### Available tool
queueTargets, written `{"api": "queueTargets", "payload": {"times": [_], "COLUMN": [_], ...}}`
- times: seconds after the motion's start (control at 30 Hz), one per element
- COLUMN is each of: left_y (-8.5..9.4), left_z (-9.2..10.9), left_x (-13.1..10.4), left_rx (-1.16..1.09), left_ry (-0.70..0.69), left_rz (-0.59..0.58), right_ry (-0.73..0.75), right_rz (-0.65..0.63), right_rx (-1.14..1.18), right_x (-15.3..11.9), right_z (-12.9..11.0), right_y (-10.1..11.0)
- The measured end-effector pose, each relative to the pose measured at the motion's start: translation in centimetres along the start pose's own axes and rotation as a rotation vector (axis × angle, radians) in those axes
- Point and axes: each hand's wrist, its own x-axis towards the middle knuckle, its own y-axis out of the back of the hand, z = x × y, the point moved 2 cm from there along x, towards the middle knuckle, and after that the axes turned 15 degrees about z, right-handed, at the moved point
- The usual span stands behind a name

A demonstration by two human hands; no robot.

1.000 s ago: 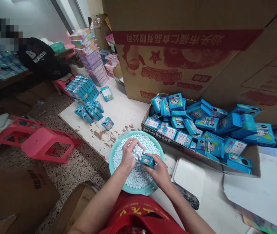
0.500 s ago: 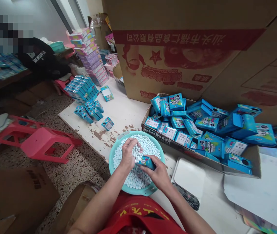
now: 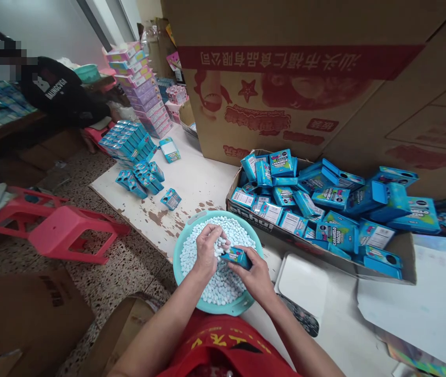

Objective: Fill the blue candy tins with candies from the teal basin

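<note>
A teal basin (image 3: 179, 246) full of small pale-blue candies (image 3: 223, 288) stands at the table's front edge. Above it, my left hand (image 3: 208, 250) is curled round some of the candies, close to the open end of a small blue box (image 3: 235, 255). My right hand (image 3: 255, 273) grips that box, which lies tilted on its side with its end toward my left hand. One upright blue box (image 3: 171, 199) stands on the table beyond the basin. More blue boxes (image 3: 129, 144) are grouped in rows at the table's far left.
A carton tray (image 3: 254, 219) heaped with blue boxes lies right of the basin, before a big cardboard carton (image 3: 305, 104). A white scale (image 3: 303, 283) is nearer. Pink stools (image 3: 69, 233) and a seated person (image 3: 56, 91) are at left.
Fewer candies show in my left hand, whose fingers have drawn closer together by the box opening. The whole view has shifted slightly.
</note>
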Motion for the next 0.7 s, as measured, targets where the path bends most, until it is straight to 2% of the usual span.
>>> {"api": "queueTargets", "payload": {"times": [0.13,0.23,0.3,0.43,0.57,0.7], "left_y": [-0.12,0.01,-0.01,-0.1,-0.16,-0.22], "left_z": [0.17,0.4,0.44,0.12,-0.13,-0.24], "left_x": [0.32,0.47,0.4,0.21,0.18,0.0], "left_rx": [-0.017,0.016,0.037,0.031,0.028,0.067], "left_ry": [-0.029,-0.053,-0.053,-0.031,-0.048,-0.085], "left_rz": [0.019,0.074,0.047,-0.003,0.028,0.027], "right_ry": [-0.029,0.004,-0.032,-0.1,-0.043,-0.036], "right_rz": [0.042,-0.051,-0.082,0.026,-0.019,-0.002], "right_rx": [-0.016,0.008,0.037,0.019,0.008,0.01], "right_x": [-0.06,-0.48,-0.62,-0.27,-0.03,-0.06], "right_z": [-0.06,-0.15,0.07,0.48,0.21,0.32], "right_y": [-0.23,-0.64,-0.75,-0.3,-0.16,-0.2]}}
